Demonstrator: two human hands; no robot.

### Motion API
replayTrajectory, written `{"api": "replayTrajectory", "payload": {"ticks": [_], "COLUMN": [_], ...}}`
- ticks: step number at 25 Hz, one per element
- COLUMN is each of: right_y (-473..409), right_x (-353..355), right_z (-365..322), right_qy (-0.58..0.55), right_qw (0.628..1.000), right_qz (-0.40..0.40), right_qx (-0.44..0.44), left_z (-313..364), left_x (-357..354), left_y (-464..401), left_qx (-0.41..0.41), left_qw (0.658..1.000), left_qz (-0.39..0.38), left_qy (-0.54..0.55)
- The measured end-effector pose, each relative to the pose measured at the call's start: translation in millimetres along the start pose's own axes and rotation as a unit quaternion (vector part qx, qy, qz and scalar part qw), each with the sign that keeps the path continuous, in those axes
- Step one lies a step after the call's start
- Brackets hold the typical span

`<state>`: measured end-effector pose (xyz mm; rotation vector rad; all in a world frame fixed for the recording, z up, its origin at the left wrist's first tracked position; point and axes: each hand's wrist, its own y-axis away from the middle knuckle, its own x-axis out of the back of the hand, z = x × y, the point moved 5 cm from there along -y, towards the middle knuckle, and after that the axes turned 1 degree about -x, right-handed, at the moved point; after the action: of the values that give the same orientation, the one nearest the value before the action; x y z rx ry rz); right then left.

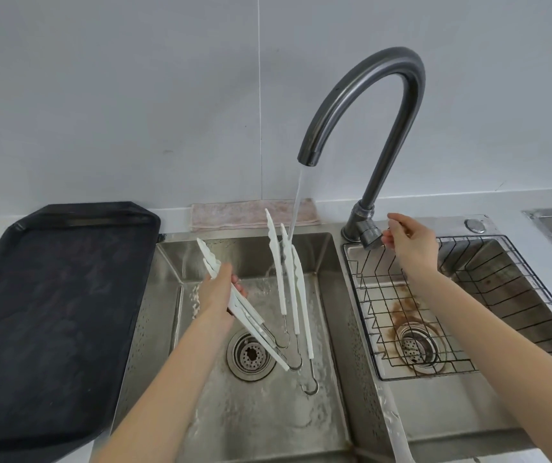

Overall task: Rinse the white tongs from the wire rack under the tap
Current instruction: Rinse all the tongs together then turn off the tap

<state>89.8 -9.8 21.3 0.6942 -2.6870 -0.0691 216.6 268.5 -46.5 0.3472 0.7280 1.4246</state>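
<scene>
My left hand (216,300) is closed around one pair of white tongs (251,324) over the left sink basin (329,295), tips up and to the left, hook end down by the drain. Two more white tongs (296,295) stand tilted in the same basin with their tips up; the water stream (296,202) from the tap spout (306,158) meets them near the tips. What holds them up I cannot tell. My right hand (408,243) pinches the tap handle (371,235) at the tap's base. The wire rack (488,289) sits in the right basin with nothing in it.
A black tray (51,295) lies on the counter left of the sink. A pinkish cloth (234,213) lies along the back rim. A white utensil (398,439) rests on the divider between the basins at the front. The right basin shows a rusty stain around its drain (418,345).
</scene>
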Motion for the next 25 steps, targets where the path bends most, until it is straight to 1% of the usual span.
{"api": "replayTrajectory", "payload": {"ticks": [6,10,14,15,17,18,20,21,22,23,25], "right_y": [-8,-13,5,17,49,67,101,114,123,126,123], "right_x": [-4,-5,-10,-19,-44,-58,-84,-94,-102,-107,-109], "right_z": [-9,-17,-15,-13,-6,-1,12,18,22,26,27], "right_qy": [0.019,0.06,0.077,0.072,0.054,0.056,0.084,0.091,0.084,0.06,0.008], "right_qw": [1.0,0.997,0.996,0.997,0.991,0.981,0.949,0.934,0.928,0.931,0.948], "right_qz": [0.005,0.004,-0.003,-0.026,-0.123,-0.184,-0.298,-0.336,-0.349,-0.343,-0.3], "right_qx": [0.014,0.041,0.035,0.033,0.012,-0.006,-0.058,-0.081,-0.096,-0.105,-0.11], "left_z": [-1,2,4,4,3,3,2,2,1,2,4], "left_x": [1,1,0,-1,-2,-3,-3,-4,-4,-5,-7], "left_y": [1,4,10,10,13,14,16,17,18,18,21], "left_qx": [0.0,0.006,0.006,0.006,0.003,-0.001,-0.008,-0.012,-0.016,-0.022,-0.034], "left_qw": [1.0,1.0,1.0,1.0,1.0,1.0,0.999,0.999,0.998,0.996,0.992], "left_qz": [0.005,0.004,-0.001,-0.005,-0.014,-0.019,-0.029,-0.038,-0.05,-0.064,-0.097], "left_qy": [-0.003,-0.004,-0.016,-0.018,-0.019,-0.018,-0.022,-0.029,-0.041,-0.054,-0.066]}}
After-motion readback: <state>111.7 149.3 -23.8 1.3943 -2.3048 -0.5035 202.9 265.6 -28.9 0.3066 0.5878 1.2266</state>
